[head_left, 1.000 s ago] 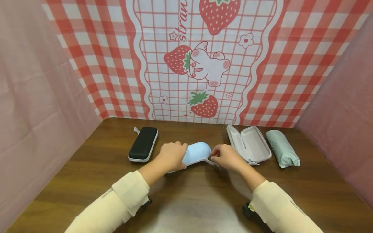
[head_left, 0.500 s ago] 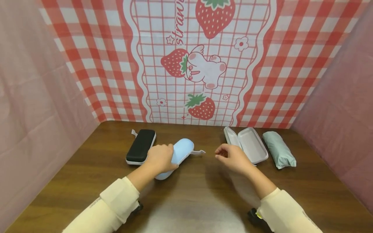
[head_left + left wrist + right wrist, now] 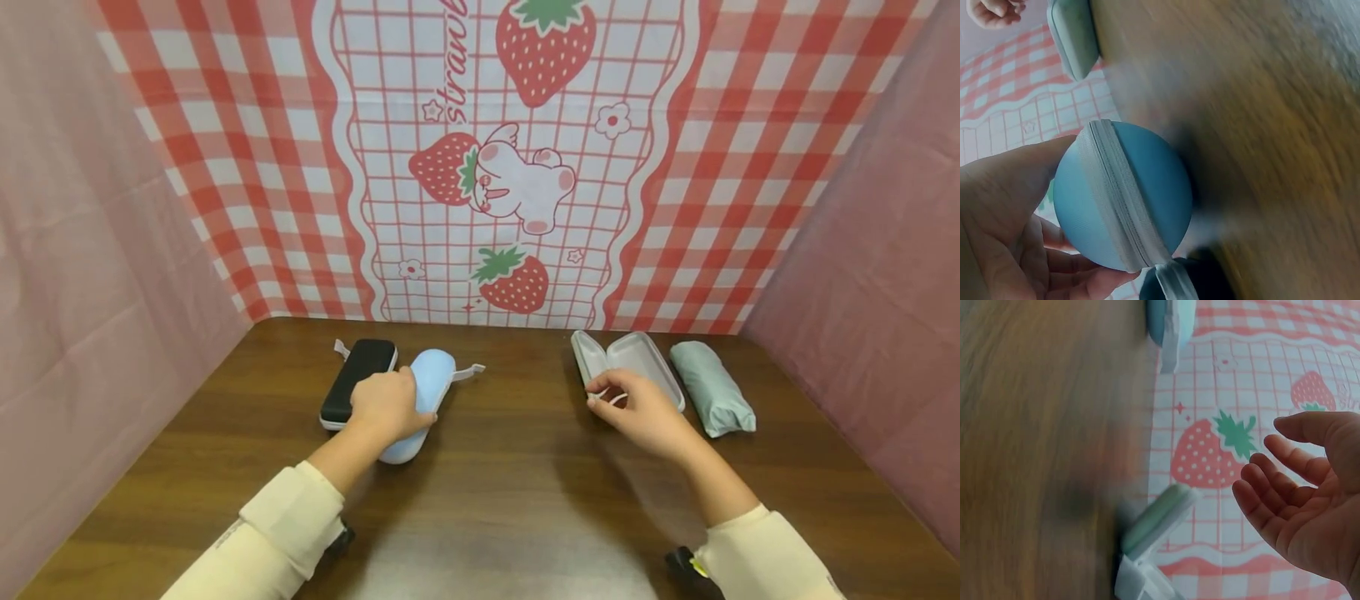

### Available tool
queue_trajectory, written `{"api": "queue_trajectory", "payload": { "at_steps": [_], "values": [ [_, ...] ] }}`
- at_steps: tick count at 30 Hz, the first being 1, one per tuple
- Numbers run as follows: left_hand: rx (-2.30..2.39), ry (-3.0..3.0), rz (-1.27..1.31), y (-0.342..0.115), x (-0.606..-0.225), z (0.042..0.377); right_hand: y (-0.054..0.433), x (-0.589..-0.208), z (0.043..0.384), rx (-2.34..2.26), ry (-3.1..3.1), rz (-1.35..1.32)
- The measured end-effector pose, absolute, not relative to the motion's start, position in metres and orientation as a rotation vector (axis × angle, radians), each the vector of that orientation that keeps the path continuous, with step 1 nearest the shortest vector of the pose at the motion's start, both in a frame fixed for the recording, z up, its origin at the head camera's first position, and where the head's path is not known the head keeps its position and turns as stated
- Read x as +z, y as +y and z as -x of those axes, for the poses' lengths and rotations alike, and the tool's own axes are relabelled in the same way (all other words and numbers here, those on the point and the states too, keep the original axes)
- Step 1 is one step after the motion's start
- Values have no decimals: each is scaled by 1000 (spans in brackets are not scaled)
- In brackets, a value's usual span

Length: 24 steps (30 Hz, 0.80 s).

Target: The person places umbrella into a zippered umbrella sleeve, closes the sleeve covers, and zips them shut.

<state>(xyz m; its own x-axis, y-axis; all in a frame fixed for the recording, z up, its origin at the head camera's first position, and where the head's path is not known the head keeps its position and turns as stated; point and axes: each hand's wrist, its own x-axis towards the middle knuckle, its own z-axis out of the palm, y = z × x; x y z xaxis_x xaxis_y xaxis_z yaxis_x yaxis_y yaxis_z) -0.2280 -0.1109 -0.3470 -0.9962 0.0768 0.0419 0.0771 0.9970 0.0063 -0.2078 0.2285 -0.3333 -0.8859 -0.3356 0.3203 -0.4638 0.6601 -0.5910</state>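
At seven o'clock, the left hand (image 3: pixel 384 402) curls its fingers round a smooth, rounded blue zip case (image 3: pixel 434 372), just beside a flat black case (image 3: pixel 366 367) at eight; this looks like placing, calling for a gentle release. At four, the right hand (image 3: pixel 643 410), fingers loosely bent and empty, hovers near an unzipped, grey-lined hard-shell case (image 3: pixel 639 353).

Behind the bare fingers (image 3: pixel 1300 459) come cream sleeves (image 3: pixel 772 558); the left ends in a wide folded cuff (image 3: pixel 291 510). Black pieces (image 3: pixel 684 571) show by both, the right's bearing a yellow spot (image 3: pixel 700 567).
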Motion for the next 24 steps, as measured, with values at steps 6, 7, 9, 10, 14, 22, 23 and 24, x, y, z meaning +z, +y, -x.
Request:
{"api": "queue_trajectory", "payload": {
  "at_steps": [6, 7, 9, 10, 14, 22, 23, 24],
  "values": [
    [-67, -3085, 66, -119, -349, 233, 241, -328, 200, 870, -2667, -609],
    [-76, -3084, 61, -119, -349, 233, 242, -327, 199, 833, -2658, -604],
    [-96, -3083, 47, -119, -349, 235, 246, -327, 199, 771, -2639, -605],
    [-103, -3084, 40, -119, -350, 235, 247, -327, 199, 744, -2630, -607],
    [-120, -3092, 8, -119, -351, 238, 252, -327, 199, 644, -2608, -591],
    [-214, -3081, -33, -119, -355, 242, 263, -329, 197, 594, -2610, -561],
    [-222, -3079, -28, -119, -355, 243, 264, -329, 197, 594, -2616, -555],
    [-222, -3080, -24, -119, -355, 243, 265, -330, 196, 592, -2624, -546]
  ]
}}
